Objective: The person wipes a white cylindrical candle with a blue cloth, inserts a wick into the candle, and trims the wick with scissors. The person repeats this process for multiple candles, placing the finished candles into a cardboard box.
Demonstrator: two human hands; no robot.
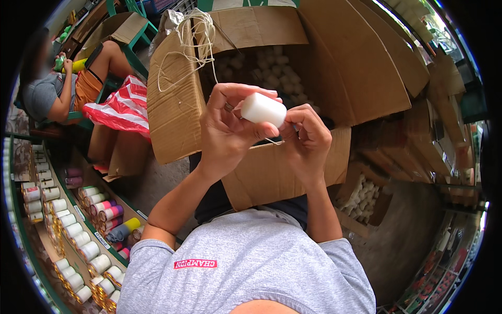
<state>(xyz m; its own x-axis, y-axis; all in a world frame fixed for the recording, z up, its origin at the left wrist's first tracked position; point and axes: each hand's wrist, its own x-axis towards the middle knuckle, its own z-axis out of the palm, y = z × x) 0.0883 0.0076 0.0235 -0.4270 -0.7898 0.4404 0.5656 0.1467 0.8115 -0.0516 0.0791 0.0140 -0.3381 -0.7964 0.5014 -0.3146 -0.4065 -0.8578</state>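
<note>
The left grip (227, 120) is closed around a white cylinder (264, 108), held clear above an open carton (287, 175). The right grip (309, 137), fingers drawn together just beside the cylinder's right end, pinches a thin cord (273, 141). Further white pieces (277, 70) lie inside the carton. A string tangle (197, 36) rests over the carton's left flap.

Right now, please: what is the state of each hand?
Left hand: closed, holding a white cylinder.
Right hand: pinched closed beside it; whether it holds anything cannot be told.
</note>
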